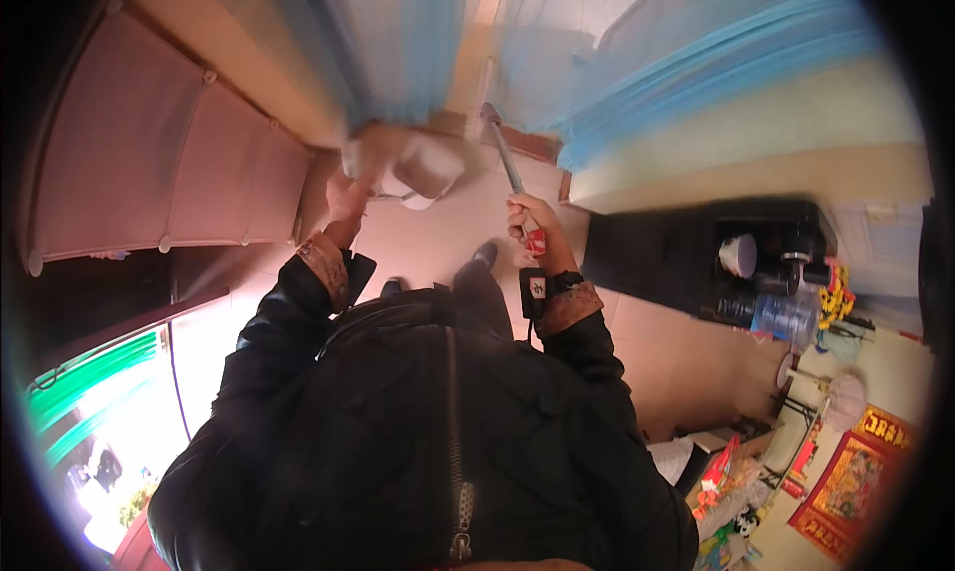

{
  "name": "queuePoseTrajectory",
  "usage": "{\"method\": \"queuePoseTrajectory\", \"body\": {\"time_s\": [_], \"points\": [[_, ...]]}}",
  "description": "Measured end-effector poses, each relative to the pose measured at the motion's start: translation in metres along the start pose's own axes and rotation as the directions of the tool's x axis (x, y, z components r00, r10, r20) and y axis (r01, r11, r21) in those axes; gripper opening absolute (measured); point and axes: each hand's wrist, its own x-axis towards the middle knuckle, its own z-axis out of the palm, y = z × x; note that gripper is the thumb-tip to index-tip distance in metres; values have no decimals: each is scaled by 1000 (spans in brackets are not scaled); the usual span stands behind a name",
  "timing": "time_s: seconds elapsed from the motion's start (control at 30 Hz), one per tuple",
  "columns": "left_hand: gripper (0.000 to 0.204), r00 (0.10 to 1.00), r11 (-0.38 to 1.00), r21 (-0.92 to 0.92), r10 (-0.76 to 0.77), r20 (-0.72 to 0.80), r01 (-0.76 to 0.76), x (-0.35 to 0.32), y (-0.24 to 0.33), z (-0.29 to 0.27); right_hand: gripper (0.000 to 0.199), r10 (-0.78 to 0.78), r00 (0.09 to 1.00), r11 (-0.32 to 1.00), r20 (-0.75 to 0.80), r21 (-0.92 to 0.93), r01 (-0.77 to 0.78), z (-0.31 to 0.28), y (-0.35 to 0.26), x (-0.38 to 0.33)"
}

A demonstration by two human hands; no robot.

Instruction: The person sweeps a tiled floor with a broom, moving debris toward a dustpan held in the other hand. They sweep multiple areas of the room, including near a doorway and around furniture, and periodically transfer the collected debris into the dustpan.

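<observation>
My right hand [532,223] is wrapped round a thin grey rod [509,163] that slants up and away to a rounded, purplish end. A red and white patch [535,242] shows at the rod by my palm. Ahead on the left, my left hand [345,197] reaches to the side of a pale, box-like thing [423,166], smeared by motion. Whether my left fingers grip it or only lie beside it is too blurred to tell. Each wrist carries a dark strapped device.
Blue curtains [716,69] hang ahead and to the right. A pink cloth panel [119,143] stands at the left. On the right, a black cabinet [647,248] bears a white bowl [738,257], with a clear blue water bottle [786,315] nearby. Pale tiles [657,362] cover the floor.
</observation>
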Motion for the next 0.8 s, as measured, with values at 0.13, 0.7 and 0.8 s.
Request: {"method": "queuePoseTrajectory", "body": {"time_s": [0.13, 0.7, 0.8], "points": [[28, 993, 992, 44, -116, -25, 117, 43, -5, 58, 12, -167, 982, 968, -84, 174, 179, -35, -78, 22], [44, 818, 595, 791, 521, -242, -145, 94, 69, 57, 19, 235, 954, 969, 184, 37, -246, -53, -213, 118], [31, 940, 870, 452, 299, -166, -197, 83, 101, 91, 16, 251, 958, 960, 139, 95, -265, -32, -222, 137]]}}
